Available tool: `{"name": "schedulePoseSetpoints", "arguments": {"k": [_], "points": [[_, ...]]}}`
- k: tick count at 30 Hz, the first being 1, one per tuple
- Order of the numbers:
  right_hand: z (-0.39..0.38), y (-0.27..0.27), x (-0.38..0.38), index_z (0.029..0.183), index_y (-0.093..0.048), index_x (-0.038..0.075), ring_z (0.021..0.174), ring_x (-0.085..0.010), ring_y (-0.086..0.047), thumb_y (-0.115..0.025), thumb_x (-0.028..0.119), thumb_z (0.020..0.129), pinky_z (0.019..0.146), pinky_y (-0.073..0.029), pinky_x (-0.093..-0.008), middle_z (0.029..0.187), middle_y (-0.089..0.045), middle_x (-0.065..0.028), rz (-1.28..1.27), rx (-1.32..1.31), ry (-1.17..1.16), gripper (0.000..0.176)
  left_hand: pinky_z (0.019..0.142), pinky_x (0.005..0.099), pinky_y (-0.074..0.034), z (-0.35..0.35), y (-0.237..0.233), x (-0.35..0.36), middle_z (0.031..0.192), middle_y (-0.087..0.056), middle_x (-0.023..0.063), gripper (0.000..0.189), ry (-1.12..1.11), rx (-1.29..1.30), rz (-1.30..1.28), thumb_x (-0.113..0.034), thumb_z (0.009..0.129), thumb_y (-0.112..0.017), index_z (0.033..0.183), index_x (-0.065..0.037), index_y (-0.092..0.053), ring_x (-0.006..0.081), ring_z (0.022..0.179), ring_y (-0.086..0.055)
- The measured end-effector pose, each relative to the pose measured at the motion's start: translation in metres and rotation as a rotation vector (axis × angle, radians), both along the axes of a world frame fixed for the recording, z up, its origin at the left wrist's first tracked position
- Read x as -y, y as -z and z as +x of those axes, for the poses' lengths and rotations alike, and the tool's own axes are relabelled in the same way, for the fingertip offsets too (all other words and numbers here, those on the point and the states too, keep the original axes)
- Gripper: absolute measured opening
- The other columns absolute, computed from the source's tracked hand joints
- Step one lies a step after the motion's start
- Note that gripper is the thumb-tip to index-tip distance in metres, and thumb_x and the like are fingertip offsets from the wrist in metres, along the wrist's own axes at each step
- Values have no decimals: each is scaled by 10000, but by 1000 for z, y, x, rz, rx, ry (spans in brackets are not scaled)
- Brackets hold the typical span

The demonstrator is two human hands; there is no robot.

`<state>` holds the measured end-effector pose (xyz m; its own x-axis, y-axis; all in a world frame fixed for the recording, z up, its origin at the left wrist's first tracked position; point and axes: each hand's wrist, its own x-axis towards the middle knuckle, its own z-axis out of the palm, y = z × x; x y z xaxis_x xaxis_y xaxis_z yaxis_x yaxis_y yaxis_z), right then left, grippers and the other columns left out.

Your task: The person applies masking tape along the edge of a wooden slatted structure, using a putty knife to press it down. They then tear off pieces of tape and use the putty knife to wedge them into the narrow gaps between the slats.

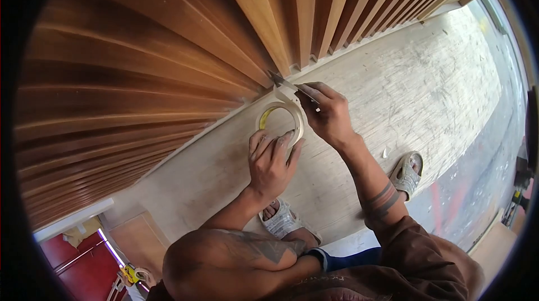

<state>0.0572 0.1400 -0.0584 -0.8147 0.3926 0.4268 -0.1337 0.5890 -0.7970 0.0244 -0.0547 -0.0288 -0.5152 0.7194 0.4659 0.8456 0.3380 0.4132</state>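
My left hand (273, 161) is closed on the near rim of a roll of masking tape (260, 122), which has yellow print inside its core. From the roll a short strip of tape (285, 94) runs up toward the wooden slats (255, 15). My right hand (327, 111) grips a thin-bladed knife (286, 83). Its dark tip meets the foot of the slats, just beyond the tape strip. Both hands are close together over the pale board floor (359, 116).
Slats fan across the far side, with a light edge strip (185, 145) along their base. My sandalled feet (408, 172) stand on the board. At lower left are a red surface (92, 267) and a yellow tool (130, 273). A grey, paint-marked floor (466, 189) lies at right.
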Motion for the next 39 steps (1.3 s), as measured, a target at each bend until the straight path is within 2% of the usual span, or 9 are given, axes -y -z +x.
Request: {"name": "schedulePoseSetpoints", "arguments": {"k": [2, 5, 11, 16, 22, 24, 28, 38, 39], "points": [[-1, 6, 1, 1247, -753, 39, 963, -393, -752, -789, -10, 853, 816, -626, -446, 1129, -760, -168, 49, -9, 26, 399, 901, 497, -532, 0, -2, -3, 891, -741, 144, 291, -9, -8, 10, -91, 852, -907, 1050, 12, -722, 347, 799, -680], [0, 6, 10, 1244, -750, 27, 962, -398, -753, -800, -13, 831, 809, -629, -453, 1132, -758, -175, 192, -45, 126, 418, 964, 514, -523, -1, -4, -6, 915, -752, 147, 314, -23, 12, 47, -103, 858, -907, 1089, 13, -728, 341, 801, -682], [-1, 10, 2, 1239, -758, 32, 954, -387, -758, -811, -14, 832, 808, -632, -444, 1121, -763, -169, 91, -45, 82, 413, 1041, 537, -476, -14, -4, 0, 897, -742, 120, 291, 79, 30, 9, -103, 903, -848, 1150, 11, -744, 303, 802, -677], [-1, 1, -11, 1251, -766, 54, 941, -379, -760, -806, -5, 863, 801, -631, -436, 1104, -770, -151, 65, -15, 20, 395, 1124, 562, -366, -18, -6, 4, 849, -702, 74, 263, 116, 6, -149, -59, 900, -794, 1155, -12, -746, 258, 804, -649], [0, -4, -9, 1266, -759, 45, 938, -392, -754, -801, 7, 876, 796, -624, -436, 1117, -762, -162, 47, 41, -23, 394, 1079, 545, -339, -6, -9, 10, 836, -691, 42, 219, -8, -5, -171, -42, 890, -784, 1106, -54, -750, 246, 807, -649], [0, -4, 0, 1215, -777, 22, 889, -369, -769, -792, 0, 925, 755, -625, -411, 1085, -769, -163, 94, -9, -36, 291, 1075, 543, -346, -3, -6, 13, 854, -689, 39, 235, -20, -25, -150, -62, 884, -789, 1116, -56, -751, 235, 837, -648], [3, -8, 18, 1200, -773, 8, 886, -385, -762, -786, -1, 926, 751, -618, -426, 1088, -763, -176, 5, 38, -43, 275, 1065, 535, -348, -3, 0, 19, 906, -702, 37, 263, -102, -81, -78, -81, 879, -794, 1138, -54, -757, 226, 872, -651], [0, -8, 1, 1141, -778, -7, 890, -373, -766, -783, -11, 923, 739, -624, -416, 1060, -767, -172, 0, 42, 33, 218, 1045, 517, -344, -5, 2, 17, 902, -701, 25, 283, -48, -78, -89, -60, 889, -795, 1170, -53, -760, 202, 871, -653], [-1, -6, -2, 1250, -759, 38, 914, -386, -754, -788, 29, 890, 772, -628, -436, 1111, -753, -172, 65, 49, 30, 361, 1045, 516, -341, -5, 2, 17, 902, -701, 21, 283, -51, -78, -92, -63, 891, -795, 1172, -53, -760, 200, 871, -653]]}}
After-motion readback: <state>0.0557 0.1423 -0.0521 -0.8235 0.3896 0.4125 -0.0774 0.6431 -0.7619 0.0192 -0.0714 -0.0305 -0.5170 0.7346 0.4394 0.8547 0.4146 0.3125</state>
